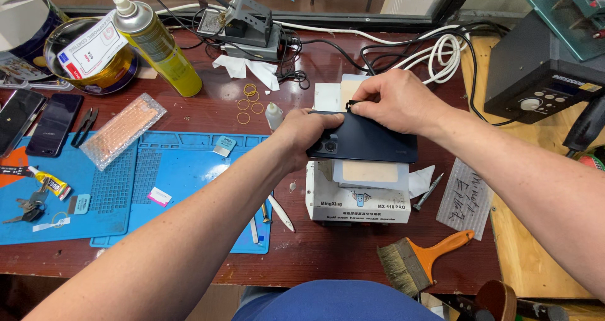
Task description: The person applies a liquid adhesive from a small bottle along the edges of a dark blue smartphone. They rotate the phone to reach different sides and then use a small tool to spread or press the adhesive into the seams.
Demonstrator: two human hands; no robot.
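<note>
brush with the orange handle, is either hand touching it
No, the brush lies alone at the near table edge, while the left hand and right hand both hold the dark phone above the white machine.

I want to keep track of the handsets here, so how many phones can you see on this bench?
3. A dark blue phone held by the left hand and right hand above the white machine; two black phones lying side by side at the far left. Others may be hidden.
</note>
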